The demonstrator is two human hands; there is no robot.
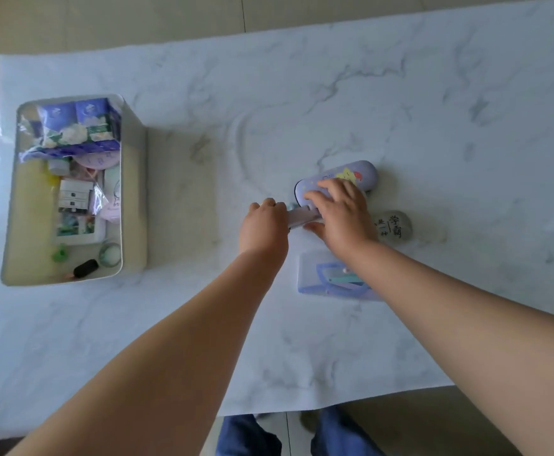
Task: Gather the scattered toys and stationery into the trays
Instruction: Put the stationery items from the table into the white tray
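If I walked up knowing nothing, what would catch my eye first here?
Two bare hands meeting mid-table: the right hand spread over a purple pencil case, the left hand closed on a small pale object beside it. At far left sits a white tray crammed with toys and packets.

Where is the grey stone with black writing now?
In the head view, the grey oval stone with black writing lies on the marble table, right of centre, just beside the right hand.

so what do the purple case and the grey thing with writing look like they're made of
Purple case: probably hard plastic or tin, going by its smooth sheen, rounded ends and printed cartoon. Grey thing: matte and rounded like a painted stone, though soft foam can't be ruled out.
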